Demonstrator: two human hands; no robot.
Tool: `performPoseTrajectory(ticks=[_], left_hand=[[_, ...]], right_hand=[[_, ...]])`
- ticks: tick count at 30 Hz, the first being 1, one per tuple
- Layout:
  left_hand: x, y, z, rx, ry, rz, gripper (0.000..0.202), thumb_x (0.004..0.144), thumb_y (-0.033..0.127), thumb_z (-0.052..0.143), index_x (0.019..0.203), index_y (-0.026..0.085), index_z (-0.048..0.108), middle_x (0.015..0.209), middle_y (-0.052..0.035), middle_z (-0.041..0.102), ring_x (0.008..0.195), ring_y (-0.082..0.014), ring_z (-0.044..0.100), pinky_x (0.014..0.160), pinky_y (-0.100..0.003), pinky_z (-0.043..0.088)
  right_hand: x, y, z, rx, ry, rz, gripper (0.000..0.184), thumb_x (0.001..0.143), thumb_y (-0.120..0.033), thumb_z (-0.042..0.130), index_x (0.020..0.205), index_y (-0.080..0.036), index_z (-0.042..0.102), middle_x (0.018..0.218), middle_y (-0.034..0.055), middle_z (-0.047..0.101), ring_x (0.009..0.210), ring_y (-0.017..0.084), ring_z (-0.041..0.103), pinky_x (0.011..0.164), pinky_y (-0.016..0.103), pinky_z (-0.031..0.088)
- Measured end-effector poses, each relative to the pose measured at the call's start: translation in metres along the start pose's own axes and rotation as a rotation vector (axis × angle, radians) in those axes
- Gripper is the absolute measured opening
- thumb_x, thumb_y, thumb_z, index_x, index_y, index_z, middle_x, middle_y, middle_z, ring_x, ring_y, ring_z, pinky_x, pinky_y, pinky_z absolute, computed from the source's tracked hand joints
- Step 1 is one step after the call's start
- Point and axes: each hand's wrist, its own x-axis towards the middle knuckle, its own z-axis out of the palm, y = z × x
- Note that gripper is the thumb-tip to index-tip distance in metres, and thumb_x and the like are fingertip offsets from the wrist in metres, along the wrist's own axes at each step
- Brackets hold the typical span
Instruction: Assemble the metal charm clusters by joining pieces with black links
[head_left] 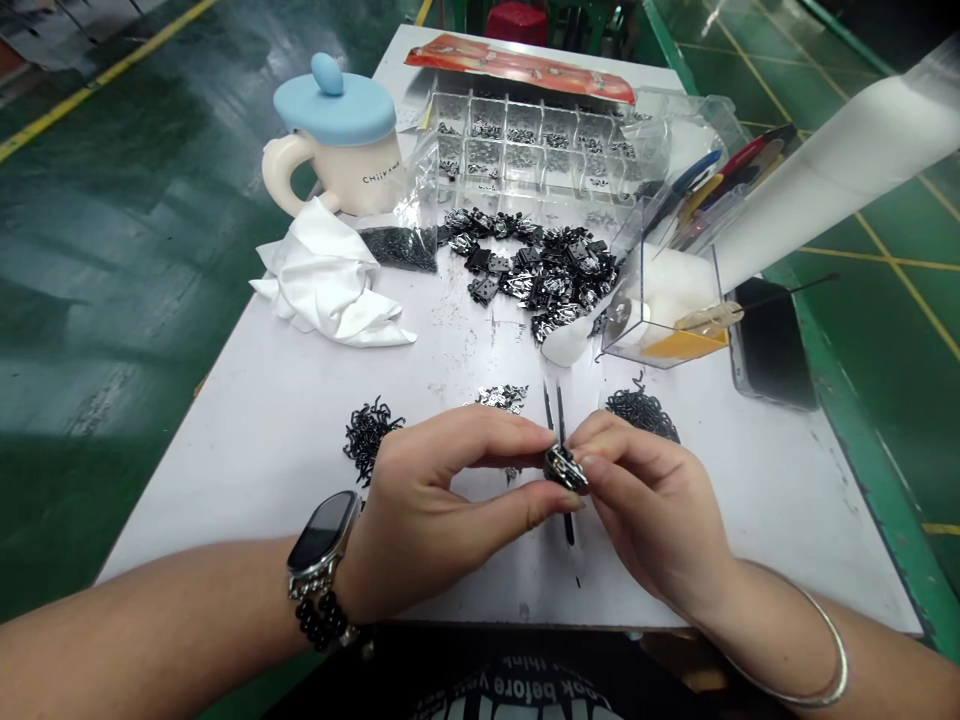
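A small black and silver metal part [564, 468] is pinched between the thumb and fingers of my left hand [442, 500], above the front of the white table. From the right, the thumb and fingertips of my right hand [652, 490] close against the part's edge; whether they also hold a smaller piece is hidden. Black tweezers [559, 400] lie on the table beneath the fingers, tips pointing away. Small black hook-like pieces form one pile [369, 438] by my left hand and another pile [643, 412] behind my right. Between them lie tiny silver pieces [501, 398], partly covered by my left hand.
Many black and silver parts [551, 265] are heaped mid-table, before a clear compartment tray [525, 150]. Left stand a lidded mug [356, 165], crumpled tissue [319, 275] and a bag of black pieces [405, 240]. Right are a clear pen holder [664, 300] and a phone [772, 345].
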Motion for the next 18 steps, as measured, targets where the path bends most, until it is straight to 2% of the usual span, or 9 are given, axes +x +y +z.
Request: performPoseTrajectory(ticks=[9, 18], left_hand=[[0.0038, 0.0053, 0.0020, -0.212, -0.030, -0.232, 0.035, 0.062, -0.002, 0.075, 0.089, 0.019, 0.070, 0.085, 0.0032, 0.073, 0.078, -0.0097, 0.070, 0.077, -0.011, 0.057], [0.0066, 0.0044, 0.0054, -0.232, -0.026, -0.292, 0.029, 0.063, 0.004, 0.078, 0.087, 0.020, 0.071, 0.083, 0.0048, 0.074, 0.076, -0.0095, 0.071, 0.073, -0.011, 0.059]], right_hand=[[0.0029, -0.0051, 0.0026, 0.045, 0.018, 0.006, 0.006, 0.079, -0.024, 0.069, 0.073, -0.024, 0.068, 0.072, -0.0024, 0.058, 0.069, 0.007, 0.051, 0.063, 0.020, 0.041], [0.0048, -0.0071, 0.0010, 0.177, 0.006, 0.185, 0.015, 0.075, -0.028, 0.072, 0.066, -0.018, 0.064, 0.064, -0.0013, 0.054, 0.062, 0.008, 0.046, 0.056, 0.021, 0.035]])
